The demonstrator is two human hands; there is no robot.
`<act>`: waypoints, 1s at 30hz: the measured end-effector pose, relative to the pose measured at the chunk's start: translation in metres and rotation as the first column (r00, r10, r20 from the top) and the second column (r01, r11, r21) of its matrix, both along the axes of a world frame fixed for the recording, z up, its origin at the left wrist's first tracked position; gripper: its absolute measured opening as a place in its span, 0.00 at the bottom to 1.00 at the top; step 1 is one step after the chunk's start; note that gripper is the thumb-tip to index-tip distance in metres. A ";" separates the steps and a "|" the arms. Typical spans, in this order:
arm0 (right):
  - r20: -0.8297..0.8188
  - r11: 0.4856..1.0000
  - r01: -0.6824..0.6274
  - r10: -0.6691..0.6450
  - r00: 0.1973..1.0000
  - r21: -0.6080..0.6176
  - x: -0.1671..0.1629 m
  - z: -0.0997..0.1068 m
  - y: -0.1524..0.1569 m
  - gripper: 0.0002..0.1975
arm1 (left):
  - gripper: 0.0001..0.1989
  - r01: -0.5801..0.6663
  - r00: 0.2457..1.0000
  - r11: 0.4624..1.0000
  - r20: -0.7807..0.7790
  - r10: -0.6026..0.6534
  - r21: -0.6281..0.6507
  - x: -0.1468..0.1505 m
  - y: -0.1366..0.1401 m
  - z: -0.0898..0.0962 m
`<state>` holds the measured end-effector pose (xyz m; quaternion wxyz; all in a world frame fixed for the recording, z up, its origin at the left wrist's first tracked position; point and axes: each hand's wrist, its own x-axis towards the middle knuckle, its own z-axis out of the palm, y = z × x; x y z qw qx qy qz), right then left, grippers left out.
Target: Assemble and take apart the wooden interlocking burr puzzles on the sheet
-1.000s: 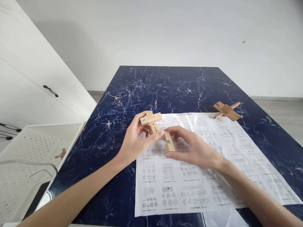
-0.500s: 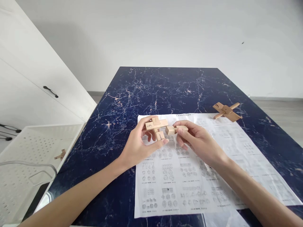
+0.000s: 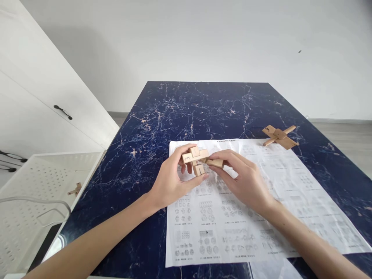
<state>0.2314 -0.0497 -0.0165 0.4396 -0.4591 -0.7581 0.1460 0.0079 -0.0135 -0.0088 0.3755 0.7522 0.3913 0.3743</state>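
Dark-blue marbled table (image 3: 188,112) fills mid-rm., plain white wall (image 3: 203,42) at 12 o'clock and white cabinet (image 3: 43,77) at approx. 10, clock centred on the person's hands w/ 6 nearest the body. From where I stand: L hand (image 3: 171,182) is clamped, thumb vs. fingers, on a wooden assembly (image 3: 195,157) of crossed blocks, the crosswise one marked "3", held above the upper-left part of a creased printed sheet (image 3: 238,238) that spreads to 4 o'clock. R hand (image 3: 247,182), just to its 3 o'clock, pinches a wooden bar (image 3: 216,163) betw. thumb & index finger, inner end at the assembly's side; can't tell if it's seated in the gap. Betw. 2 & 3 o'clock, a wooden cross (image 3: 279,134), also marked "3", lies at the sheet's far edge. Betw. 8 & 9, a perforated white bin (image 3: 26,205) holds a small wooden pc. (image 3: 76,188).
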 end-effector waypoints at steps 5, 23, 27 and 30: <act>0.033 0.997 0.013 -0.015 0.999 0.083 0.000 0.001 -0.002 0.11 | 0.33 -0.006 1.000 0.999 -0.010 0.006 0.037 0.000 0.002 -0.001; 0.079 0.975 -0.040 0.023 0.997 0.217 -0.002 0.005 -0.007 0.15 | 0.34 0.083 0.987 0.976 -0.152 -0.053 0.201 -0.003 0.001 -0.007; 0.061 0.975 -0.047 0.035 0.998 0.219 -0.004 0.004 -0.010 0.14 | 0.34 0.077 0.988 0.964 -0.152 -0.039 0.254 -0.003 0.001 -0.009; 0.030 0.975 -0.064 0.059 0.998 0.213 -0.005 0.006 -0.010 0.16 | 0.33 0.097 0.989 0.975 -0.132 -0.072 0.198 -0.002 0.001 -0.006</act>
